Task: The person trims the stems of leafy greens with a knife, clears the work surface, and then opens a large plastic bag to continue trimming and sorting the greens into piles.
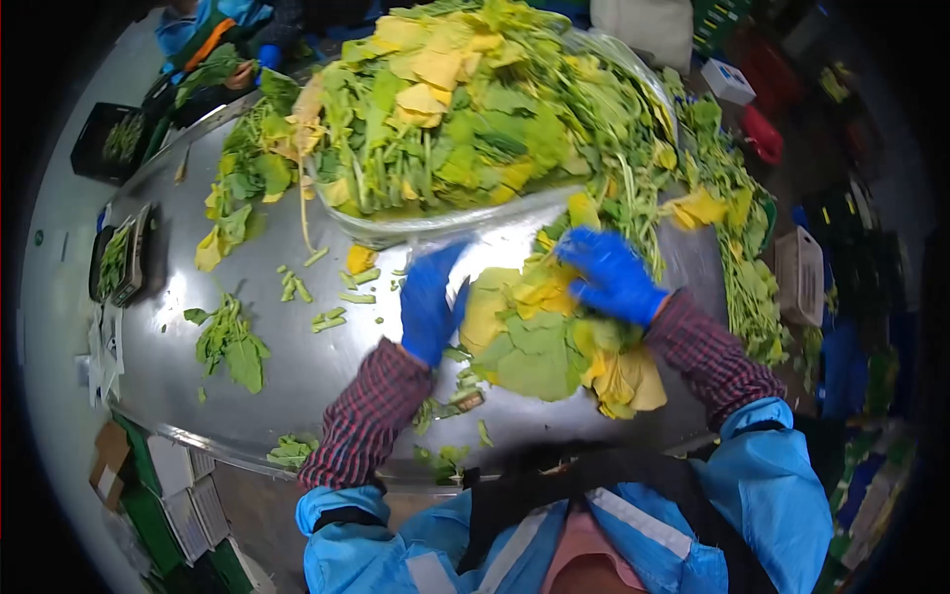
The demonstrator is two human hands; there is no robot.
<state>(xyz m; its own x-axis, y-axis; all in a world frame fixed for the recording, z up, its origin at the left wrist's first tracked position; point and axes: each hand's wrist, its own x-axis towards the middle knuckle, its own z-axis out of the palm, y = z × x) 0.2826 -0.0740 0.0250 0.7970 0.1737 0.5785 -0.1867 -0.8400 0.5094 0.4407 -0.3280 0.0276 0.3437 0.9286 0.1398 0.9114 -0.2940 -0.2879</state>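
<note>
My left hand (pixel 430 302), in a blue glove, is over the metal table just left of a bunch of yellow and green leaves (pixel 534 346). Its fingers are stretched out, the thumb stands apart, and nothing shows in it; motion blurs it a little. At the bunch's upper right, my right hand (pixel 609 277), also gloved in blue, has its fingers curled onto the leaves, which partly hide its fingertips. Beyond both hands, a clear plastic bag or liner (pixel 396 234) holds a large heap of leafy greens (pixel 485 119), many leaves yellowed.
Cut stem pieces (pixel 332 319) and a small leafy sprig (pixel 233 342) lie on the metal table (pixel 287 381). More greens (pixel 737 238) trail down the right side. A dark crate (pixel 109 144) stands at left. Another person's sleeve (pixel 213 25) shows at upper left.
</note>
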